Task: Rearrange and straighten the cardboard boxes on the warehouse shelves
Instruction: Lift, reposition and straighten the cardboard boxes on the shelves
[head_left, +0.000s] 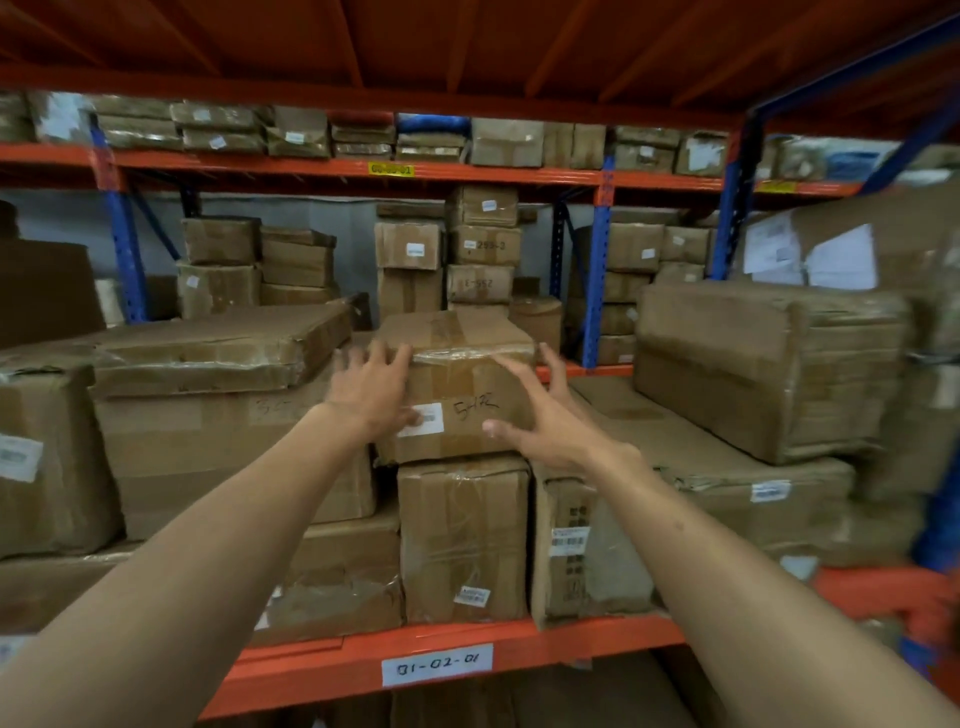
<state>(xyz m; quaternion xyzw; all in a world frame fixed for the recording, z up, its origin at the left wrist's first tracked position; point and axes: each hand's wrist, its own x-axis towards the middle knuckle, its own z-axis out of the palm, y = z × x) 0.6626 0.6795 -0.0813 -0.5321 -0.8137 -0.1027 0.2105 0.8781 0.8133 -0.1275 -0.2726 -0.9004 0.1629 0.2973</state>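
boxes (457, 384): brown, white labels | shelf beam (467, 657): orange | uprights (597, 270): blue | tag (390, 169): yellow

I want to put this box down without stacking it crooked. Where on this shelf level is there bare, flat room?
The clearest patch is the flat cardboard top right of the held box, in front of the large wrapped bundle. Left is crowded: the flat box lies tilted on a stack. Both hands are at the box's sides.
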